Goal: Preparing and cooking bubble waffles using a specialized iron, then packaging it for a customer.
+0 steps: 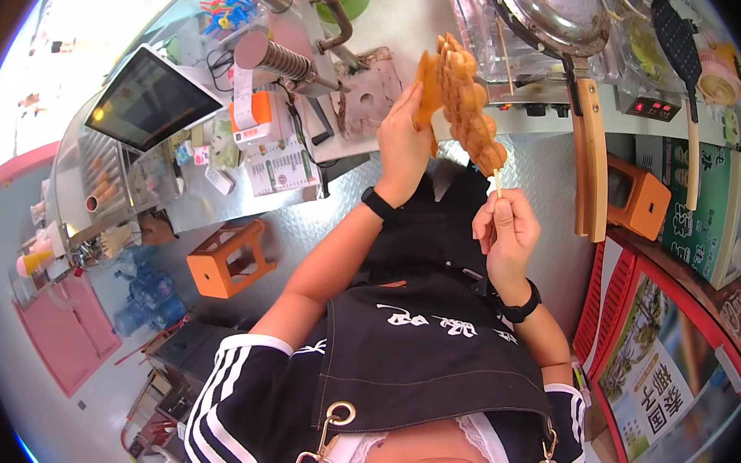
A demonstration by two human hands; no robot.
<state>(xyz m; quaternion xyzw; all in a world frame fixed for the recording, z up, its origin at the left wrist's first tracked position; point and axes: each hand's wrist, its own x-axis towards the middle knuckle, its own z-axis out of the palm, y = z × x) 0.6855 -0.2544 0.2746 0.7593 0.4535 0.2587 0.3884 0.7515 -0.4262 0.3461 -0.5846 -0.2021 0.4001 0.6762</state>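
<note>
My right hand (507, 236) pinches a thin wooden skewer (497, 184) between thumb and fingers. On its upper part is a golden-brown egg waffle (467, 102), folded lengthwise, with round bubbles along it. My left hand (403, 146) holds an orange-brown paper bag (429, 92) from the left, its fingers stretched up along the side. Bag and waffle stand side by side, very close; I cannot tell whether they touch. Both hands are in front of my black apron (432, 360), near the counter edge.
A round metal waffle pan (557, 18) with wooden handles (588, 157) juts out over the counter's right edge. Left are a tablet screen (154, 98), a receipt printer (250, 116) and a steel press (279, 61). Orange stools (227, 263) stand on the floor; a red-framed freezer (651, 358) is right.
</note>
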